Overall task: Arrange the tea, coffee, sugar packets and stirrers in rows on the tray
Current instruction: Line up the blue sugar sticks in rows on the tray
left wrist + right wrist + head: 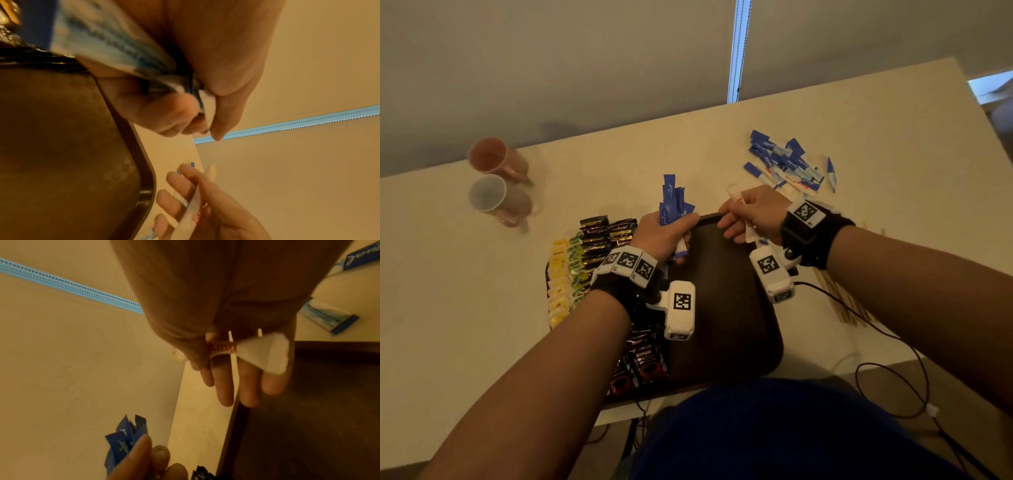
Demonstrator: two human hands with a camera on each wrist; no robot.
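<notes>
1. The left hand is gripping a bundle of blue sugar packets, fingers and thumb curled round the lower ends; the blue tops are fanning out above the fist, white ends sticking out below.
2. In the left wrist view the thumb is pressing the bundle against the curled fingers (blurred, count of packets cannot be told).
3. The right hand is pinching one white packet with red print between thumb and forefinger; the other fingers are hanging loosely straight.
4. The right wrist view is showing the white packet crossing the fingers, red lettering partly readable.
5. Both hands are hovering over the far edge of the dark tray, which is sitting on the light table directly in front of the person.
6. On the tray's left part, rows are lying side by side: yellow tea packets outermost, green packets next, black coffee sachets inward, more dark sachets nearer the body.
7. The loose pile of blue-and-white sugar packets is lying on the table beyond the right hand, off the tray.
8. Wooden stirrers are lying on the table just right of the tray.
9. Two mugs are lying on their sides at the far left, well apart from the tray.
</notes>
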